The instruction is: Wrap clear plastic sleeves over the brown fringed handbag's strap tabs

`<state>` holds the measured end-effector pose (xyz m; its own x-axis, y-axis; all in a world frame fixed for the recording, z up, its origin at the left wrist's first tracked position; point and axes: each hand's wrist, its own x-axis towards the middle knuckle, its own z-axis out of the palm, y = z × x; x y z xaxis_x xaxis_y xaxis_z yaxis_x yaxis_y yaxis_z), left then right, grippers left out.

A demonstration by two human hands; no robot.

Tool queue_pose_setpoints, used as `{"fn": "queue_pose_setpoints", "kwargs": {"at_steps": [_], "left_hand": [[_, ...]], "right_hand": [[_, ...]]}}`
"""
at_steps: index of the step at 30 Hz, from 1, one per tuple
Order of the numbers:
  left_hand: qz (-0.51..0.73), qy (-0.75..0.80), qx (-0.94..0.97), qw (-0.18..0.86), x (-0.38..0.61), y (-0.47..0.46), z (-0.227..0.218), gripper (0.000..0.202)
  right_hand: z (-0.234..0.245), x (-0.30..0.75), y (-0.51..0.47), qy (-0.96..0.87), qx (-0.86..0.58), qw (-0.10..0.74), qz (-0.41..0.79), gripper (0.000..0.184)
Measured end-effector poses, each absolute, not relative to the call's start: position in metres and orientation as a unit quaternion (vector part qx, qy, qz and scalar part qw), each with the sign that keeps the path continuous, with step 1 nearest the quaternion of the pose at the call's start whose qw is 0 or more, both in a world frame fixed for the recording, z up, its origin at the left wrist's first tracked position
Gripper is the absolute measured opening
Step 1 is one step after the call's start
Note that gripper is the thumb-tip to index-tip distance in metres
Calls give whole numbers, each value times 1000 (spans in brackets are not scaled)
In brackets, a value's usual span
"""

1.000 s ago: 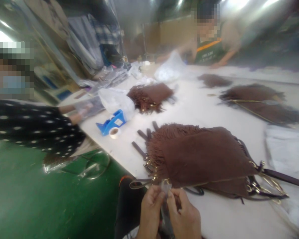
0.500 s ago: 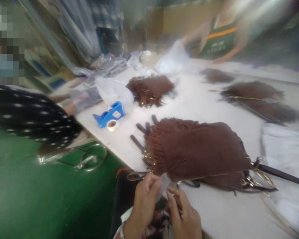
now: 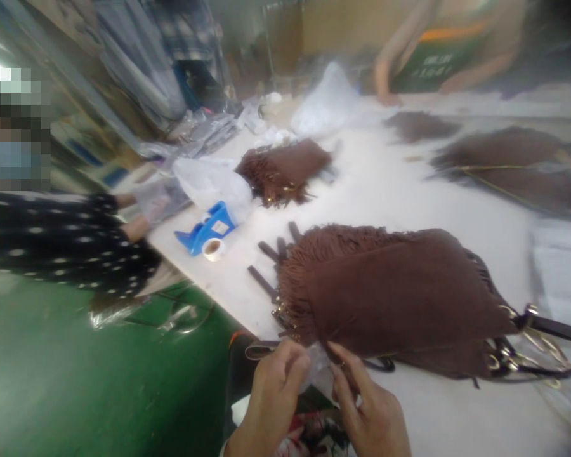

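Between my two hands is a small translucent piece of plastic [image 3: 318,367], perhaps a little bag. My left hand [image 3: 276,387] pinches its left side between thumb and fingers. On the other side, the fingers of my right hand [image 3: 368,403] close on its right edge. Just beyond my hands, a stack of brown fringed handbags [image 3: 400,292] lies flat on the white table [image 3: 361,197]. Dark straps and gold-coloured metal clasps [image 3: 509,362] stick out at the right end of the stack.
A blue tape dispenser [image 3: 209,228] and a white tape roll [image 3: 214,249] stand near the left edge. More brown bags [image 3: 285,168] lie farther back, beside white plastic bags [image 3: 214,181]. A person in a dotted sleeve [image 3: 66,238] is at left; another in a green apron [image 3: 438,60] stands across.
The view has shifted slightly, so the bag stack appears larger and farther right. My hands still grip the plastic piece, the right one a little farther right. The dotted sleeves' hands show more clearly.
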<state>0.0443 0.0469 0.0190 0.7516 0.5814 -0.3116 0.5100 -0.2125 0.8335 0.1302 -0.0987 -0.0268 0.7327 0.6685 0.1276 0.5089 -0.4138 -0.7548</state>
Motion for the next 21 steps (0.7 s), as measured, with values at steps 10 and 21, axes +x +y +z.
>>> {"fn": "queue_pose_setpoints", "kwargs": {"at_steps": [10, 21], "left_hand": [[69, 385, 650, 652, 53, 40, 11, 24], [127, 387, 604, 685, 49, 29, -11, 17]], "right_hand": [[-26, 113, -109, -253, -812, 506, 145, 28], [-16, 73, -78, -25, -690, 656, 305, 39]]}}
